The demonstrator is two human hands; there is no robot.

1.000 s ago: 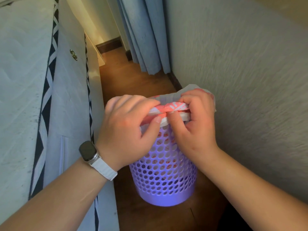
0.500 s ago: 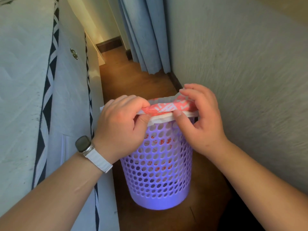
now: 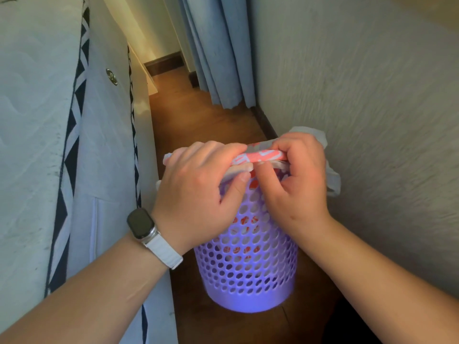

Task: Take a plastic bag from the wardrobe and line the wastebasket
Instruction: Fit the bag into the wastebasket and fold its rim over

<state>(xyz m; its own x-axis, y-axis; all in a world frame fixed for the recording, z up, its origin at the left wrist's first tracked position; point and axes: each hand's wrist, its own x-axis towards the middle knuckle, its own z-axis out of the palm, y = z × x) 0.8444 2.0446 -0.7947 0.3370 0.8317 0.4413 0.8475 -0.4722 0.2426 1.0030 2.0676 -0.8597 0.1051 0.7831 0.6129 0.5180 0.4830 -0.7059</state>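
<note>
Left hand (image 3: 196, 194) & right hand (image 3: 301, 180) pinch red-white printed plastic bag (image 3: 260, 155) at 12 o'clock over perforated purple plastic wastebasket (image 3: 248, 269) rim, w/ folded hem anchoring the liner.

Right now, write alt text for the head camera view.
Two hands, left hand and right hand, grip a red-and-white plastic bag at the rim of a purple perforated wastebasket. The wastebasket stands on a wooden floor between a mattress and a wall.

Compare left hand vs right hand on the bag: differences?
The left hand wears a watch on its wrist; the right hand's wrist is bare. The left hand grips the rim on the mattress side, the right hand on the wall side, where loose bag hangs out. Both pinch the bag's folded edge at the wastebasket rim, thumbs underneath.
</note>
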